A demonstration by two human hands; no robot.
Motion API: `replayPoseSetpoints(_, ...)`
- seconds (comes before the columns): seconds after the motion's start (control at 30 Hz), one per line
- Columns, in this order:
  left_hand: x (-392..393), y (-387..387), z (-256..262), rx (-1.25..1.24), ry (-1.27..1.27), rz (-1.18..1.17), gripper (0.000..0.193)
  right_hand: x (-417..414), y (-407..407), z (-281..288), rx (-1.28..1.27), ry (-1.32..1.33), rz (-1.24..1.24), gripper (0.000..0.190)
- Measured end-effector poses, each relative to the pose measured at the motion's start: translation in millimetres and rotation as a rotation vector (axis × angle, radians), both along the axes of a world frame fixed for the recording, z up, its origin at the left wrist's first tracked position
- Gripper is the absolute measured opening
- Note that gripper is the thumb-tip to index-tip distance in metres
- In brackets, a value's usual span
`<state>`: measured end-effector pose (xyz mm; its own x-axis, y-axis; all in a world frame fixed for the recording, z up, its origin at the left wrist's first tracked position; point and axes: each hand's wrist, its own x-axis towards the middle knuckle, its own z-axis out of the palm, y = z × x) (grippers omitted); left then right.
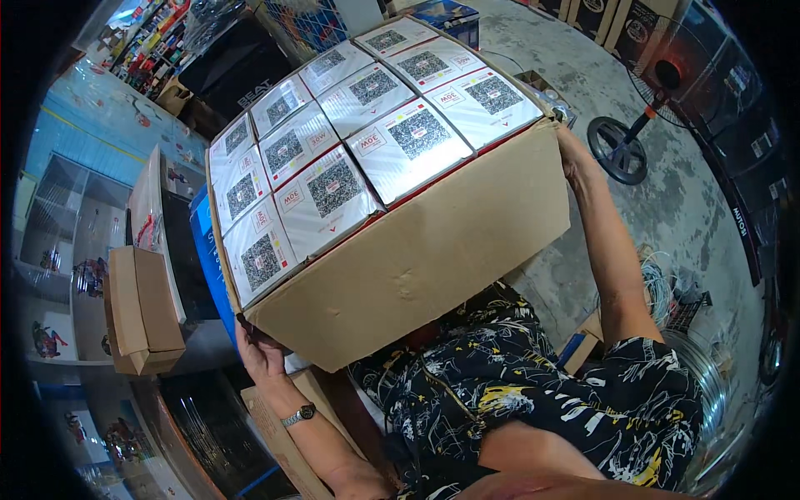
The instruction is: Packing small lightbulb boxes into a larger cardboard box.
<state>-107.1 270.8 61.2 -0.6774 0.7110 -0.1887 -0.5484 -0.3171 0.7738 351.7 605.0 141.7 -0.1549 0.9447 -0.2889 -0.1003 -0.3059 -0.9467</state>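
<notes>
A large open-topped cardboard carton (pixel 412 256) is held up in front of my torso. Inside it, several white product boxes (pixel 417 134) are packed in tight rows, their tops printed with square codes and red writing. My left hand (pixel 261 355), with a metal-band watch (pixel 300 414) on its wrist, grips the carton's near left corner. At the near right corner my right hand (pixel 572 150) holds the other end, its fingers mostly hidden behind the side. The carton's underside is out of sight.
A smaller cardboard box (pixel 144 312) stands on the left by shelves (pixel 78 219) with figurines. To the right, a standing fan (pixel 625 147) is on the concrete floor (pixel 556 56). Coiled wire (pixel 659 287) lies near my right elbow. A black speaker-like case (pixel 231 69) sits behind the carton.
</notes>
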Motion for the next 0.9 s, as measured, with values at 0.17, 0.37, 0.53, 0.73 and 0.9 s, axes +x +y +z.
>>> replayPoseSetpoints(0.17, -40.3, -25.8, 31.4, 0.111, 0.058, 0.115, 0.023, 43.5, 41.5, -13.5, 0.122, 0.078, 0.118, 0.033)
replayPoseSetpoints(0.37, -35.6, -11.9, 113.1, 0.155, 0.266, 0.325, 0.036, 101.9, 82.0, 24.9, 0.357, 0.196, -0.043, 0.028)
replayPoseSetpoints(0.53, 17.0, 39.7, 155.7, 0.063, 0.729, 0.468, 0.03, 93.6, 51.8, 100.8, 0.72, 0.185, -0.044, 0.035)
replayPoseSetpoints(0.73, 73.0, 75.1, 169.7, -0.128, 1.702, -0.122, 0.047, -9.2, -17.8, 133.9, 0.917, 0.058, 0.323, 0.039)
replayPoseSetpoints(0.9, 92.1, 79.1, 164.4, -0.273, 1.736, -0.389, 0.055, -54.0, -38.1, 105.5, 1.214, -0.564, 0.804, 0.045)
